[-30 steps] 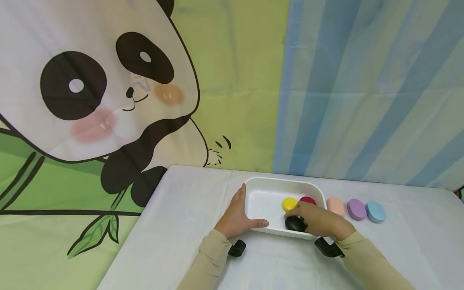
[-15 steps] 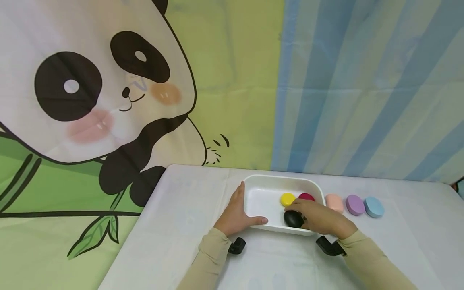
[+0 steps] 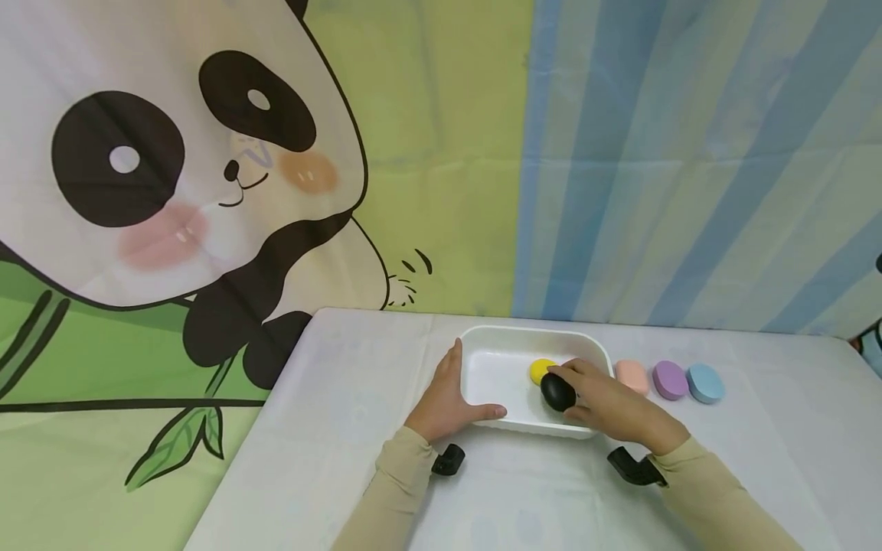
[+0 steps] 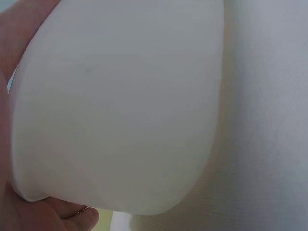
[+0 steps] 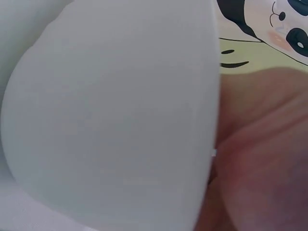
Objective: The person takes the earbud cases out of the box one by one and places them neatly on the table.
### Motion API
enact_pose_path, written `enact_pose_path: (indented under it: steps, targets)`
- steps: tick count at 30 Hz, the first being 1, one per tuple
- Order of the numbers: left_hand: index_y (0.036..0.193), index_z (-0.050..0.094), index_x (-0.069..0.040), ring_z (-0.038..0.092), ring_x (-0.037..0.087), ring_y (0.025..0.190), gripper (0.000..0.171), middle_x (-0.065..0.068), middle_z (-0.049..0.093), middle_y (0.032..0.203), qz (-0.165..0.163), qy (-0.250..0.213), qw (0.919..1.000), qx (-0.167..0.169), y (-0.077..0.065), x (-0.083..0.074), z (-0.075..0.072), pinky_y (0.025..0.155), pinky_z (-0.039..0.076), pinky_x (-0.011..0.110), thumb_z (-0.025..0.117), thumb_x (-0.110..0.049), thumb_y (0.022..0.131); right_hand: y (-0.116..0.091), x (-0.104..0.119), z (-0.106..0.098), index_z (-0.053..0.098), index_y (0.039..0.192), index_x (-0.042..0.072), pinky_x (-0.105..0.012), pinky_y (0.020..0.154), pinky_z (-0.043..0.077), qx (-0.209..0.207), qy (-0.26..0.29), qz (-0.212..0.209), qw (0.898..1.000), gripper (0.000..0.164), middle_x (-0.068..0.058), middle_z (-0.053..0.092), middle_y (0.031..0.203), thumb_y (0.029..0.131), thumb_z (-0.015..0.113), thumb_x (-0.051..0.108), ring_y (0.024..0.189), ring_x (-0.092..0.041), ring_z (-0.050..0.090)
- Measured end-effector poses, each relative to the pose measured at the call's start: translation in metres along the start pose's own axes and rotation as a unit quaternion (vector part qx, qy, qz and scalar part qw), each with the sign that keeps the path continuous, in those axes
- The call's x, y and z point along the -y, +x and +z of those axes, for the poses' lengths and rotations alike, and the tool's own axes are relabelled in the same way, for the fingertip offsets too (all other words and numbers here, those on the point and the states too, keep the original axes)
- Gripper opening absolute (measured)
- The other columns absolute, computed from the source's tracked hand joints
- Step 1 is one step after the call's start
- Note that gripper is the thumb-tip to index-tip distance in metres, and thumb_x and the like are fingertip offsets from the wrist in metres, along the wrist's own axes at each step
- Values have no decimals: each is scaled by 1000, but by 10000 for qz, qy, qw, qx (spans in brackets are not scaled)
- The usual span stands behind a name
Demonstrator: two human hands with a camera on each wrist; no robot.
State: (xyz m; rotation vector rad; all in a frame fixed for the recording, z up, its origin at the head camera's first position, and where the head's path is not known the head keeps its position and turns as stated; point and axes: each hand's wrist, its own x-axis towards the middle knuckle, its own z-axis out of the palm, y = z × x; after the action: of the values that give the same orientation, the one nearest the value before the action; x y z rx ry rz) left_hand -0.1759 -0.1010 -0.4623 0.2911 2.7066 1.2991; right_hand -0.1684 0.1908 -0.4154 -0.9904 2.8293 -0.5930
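A white rectangular tray [image 3: 499, 383] stands on the table, and my left hand [image 3: 448, 402] holds its left end, thumb along the front rim and fingers along the side. In the left wrist view the tray's pale outer wall [image 4: 120, 106] fills most of the picture, with fingertips at its lower edge. Inside the tray's right part, my right hand [image 3: 609, 398] grips a smooth black oval piece [image 3: 557, 392] between thumb and fingers. Just behind it lies a round yellow piece [image 3: 540, 371]. The red piece is mostly hidden by the right hand.
To the right of the tray, a pink rounded-square piece [image 3: 632, 376], a purple oval piece [image 3: 670, 380] and a light blue round piece [image 3: 706, 383] lie in a row on the white-covered table [image 3: 758, 459]. A printed panda curtain [image 3: 441, 153] hangs behind the table.
The right hand has raised the black piece and moved it toward the yellow one, covering most of the red piece. The left hand keeps its place on the tray; the head view has shifted slightly.
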Motion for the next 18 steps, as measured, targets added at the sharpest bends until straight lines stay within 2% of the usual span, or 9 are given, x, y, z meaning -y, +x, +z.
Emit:
enact_pose_path:
  steps: [4,18]
  targets:
    - [163,0,-14,26,30,148,139,11,12,167,-17,-29,10000,25,-1,-1,-1,114,31,51,87,-63,66,-3,0,-1,51,142,-3,-43,90,54,-125,7,118,9999,65,-19,53,131,87,80,16,109,-28,61]
    - [163,1,-15,25,30,148,140,10,12,167,-37,-80,9999,56,-1,-4,-3,115,31,51,87,-64,64,-14,1,-4,49,143,-3,-47,92,53,-569,-20,272,9980,66,-18,52,135,88,79,17,114,-31,61]
